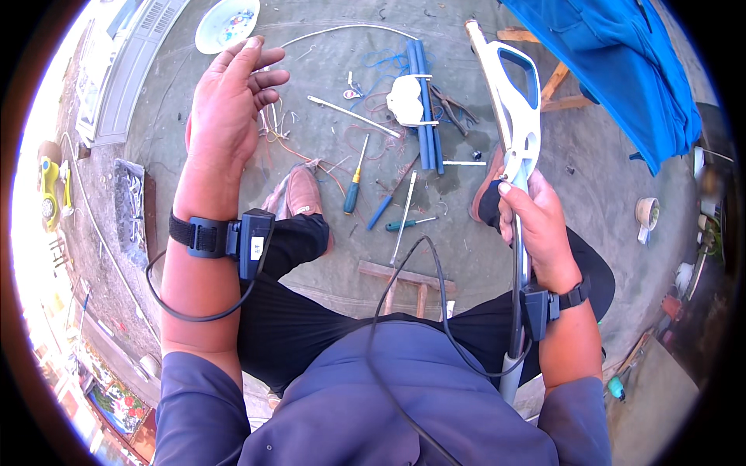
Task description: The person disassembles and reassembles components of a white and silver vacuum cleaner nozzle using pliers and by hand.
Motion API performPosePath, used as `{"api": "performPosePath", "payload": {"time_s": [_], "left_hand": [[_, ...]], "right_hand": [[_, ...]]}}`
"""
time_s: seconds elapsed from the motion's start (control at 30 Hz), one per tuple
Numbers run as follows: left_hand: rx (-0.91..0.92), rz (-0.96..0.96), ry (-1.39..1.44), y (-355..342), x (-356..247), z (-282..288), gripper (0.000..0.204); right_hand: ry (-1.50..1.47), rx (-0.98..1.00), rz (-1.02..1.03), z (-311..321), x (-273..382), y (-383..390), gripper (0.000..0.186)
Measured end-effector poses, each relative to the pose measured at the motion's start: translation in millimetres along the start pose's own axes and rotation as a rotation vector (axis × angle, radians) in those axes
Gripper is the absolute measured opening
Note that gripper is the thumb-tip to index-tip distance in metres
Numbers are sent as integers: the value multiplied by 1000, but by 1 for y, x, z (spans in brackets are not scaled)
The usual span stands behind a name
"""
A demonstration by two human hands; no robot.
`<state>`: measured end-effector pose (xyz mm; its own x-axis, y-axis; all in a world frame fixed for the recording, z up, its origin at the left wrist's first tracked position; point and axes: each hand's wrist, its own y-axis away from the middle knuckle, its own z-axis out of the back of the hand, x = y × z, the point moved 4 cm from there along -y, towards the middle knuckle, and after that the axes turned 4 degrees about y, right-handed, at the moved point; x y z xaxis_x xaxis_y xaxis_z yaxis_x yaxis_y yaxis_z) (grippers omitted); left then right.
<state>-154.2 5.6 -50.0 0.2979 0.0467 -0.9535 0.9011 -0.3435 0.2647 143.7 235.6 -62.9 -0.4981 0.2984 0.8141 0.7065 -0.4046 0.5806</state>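
My right hand [536, 221] is closed round a long grey metal pole, just below its white-and-blue loop-shaped handle [530, 116]. The pole slants past my right thigh towards my body, and a pale straight bar runs along the loop's left side. My left hand [233, 105] is raised with its fingers loosely apart, and I see nothing in it. Just beyond its fingertips is a white bowl [225, 27] with small coloured bits inside.
Between my feet lie a yellow-and-blue screwdriver [353, 186], a green screwdriver [410, 224], pliers [453, 109], blue tubes [423, 116], a white plastic piece [406, 101] and loose wires. Blue cloth [614, 62] hangs over wooden legs at far right. A black cable crosses my lap.
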Motion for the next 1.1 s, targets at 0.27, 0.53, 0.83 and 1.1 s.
{"api": "performPosePath", "payload": {"time_s": [0.27, 0.53, 0.83, 1.1], "left_hand": [[13, -16, -32, 0, 1, 2, 33], [23, -21, -24, 0, 1, 2, 33], [22, -23, -17, 1, 1, 2, 34], [18, -18, -9, 1, 1, 1, 33]], "right_hand": [[-8, -6, -24, 0, -1, 1, 29], [-13, 6, -35, 0, 0, 0, 27], [31, -30, -38, 0, -1, -1, 26], [24, -27, -27, -1, 0, 0, 28]]}}
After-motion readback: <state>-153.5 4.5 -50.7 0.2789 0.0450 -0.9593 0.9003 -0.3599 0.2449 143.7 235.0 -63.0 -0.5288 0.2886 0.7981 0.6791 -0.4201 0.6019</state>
